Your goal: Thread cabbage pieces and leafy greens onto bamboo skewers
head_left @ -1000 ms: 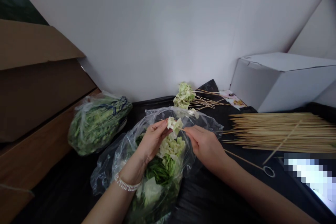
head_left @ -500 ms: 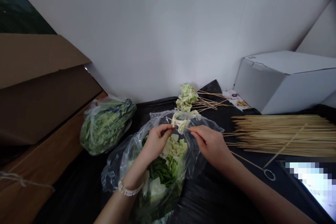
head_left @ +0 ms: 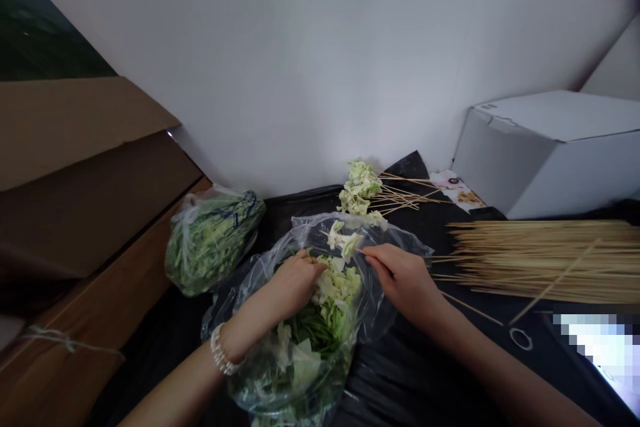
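My right hand pinches a part-loaded skewer; my left hand digs in the bag, grip unclear. Few finished skewers at twelve o'clock, many bare sticks at three.

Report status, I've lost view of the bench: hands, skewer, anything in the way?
Left hand in bag, on loose cabbage, grip unclear. Right hand pinches skewer with threaded cabbage. Spare skewers lie right, apart.
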`<act>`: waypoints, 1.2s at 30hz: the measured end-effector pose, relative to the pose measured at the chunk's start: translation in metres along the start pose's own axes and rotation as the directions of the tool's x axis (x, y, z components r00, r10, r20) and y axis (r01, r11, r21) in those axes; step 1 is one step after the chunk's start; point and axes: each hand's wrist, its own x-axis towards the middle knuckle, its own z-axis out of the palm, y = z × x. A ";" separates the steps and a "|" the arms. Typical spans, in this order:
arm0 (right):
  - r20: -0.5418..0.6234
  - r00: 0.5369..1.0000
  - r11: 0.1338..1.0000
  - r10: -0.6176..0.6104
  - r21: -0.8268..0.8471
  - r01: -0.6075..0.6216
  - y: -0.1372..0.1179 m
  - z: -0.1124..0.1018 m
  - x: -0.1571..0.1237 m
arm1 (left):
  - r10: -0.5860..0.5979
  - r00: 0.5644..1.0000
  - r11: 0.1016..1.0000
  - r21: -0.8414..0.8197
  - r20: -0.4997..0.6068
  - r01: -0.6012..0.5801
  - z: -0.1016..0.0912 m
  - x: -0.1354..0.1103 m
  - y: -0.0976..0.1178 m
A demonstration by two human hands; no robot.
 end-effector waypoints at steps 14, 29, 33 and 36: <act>-0.011 0.997 0.985 0.081 0.152 -0.078 -0.007 0.001 0.000 | -0.311 0.919 0.873 -0.455 -0.243 0.175 -0.002 -0.003 -0.017; 0.165 0.983 0.990 0.074 0.108 -0.093 -0.004 0.011 -0.011 | -0.609 0.766 0.263 -0.963 -0.207 -0.052 0.012 -0.003 -0.022; 0.152 0.985 0.989 0.080 0.110 -0.097 -0.008 0.010 -0.011 | -0.620 0.750 0.211 -0.970 -0.231 -0.124 0.013 -0.004 -0.023; 0.145 0.987 0.990 0.074 0.110 -0.091 -0.010 0.011 -0.011 | -0.624 0.732 0.225 -0.960 -0.274 -0.167 0.015 -0.004 -0.023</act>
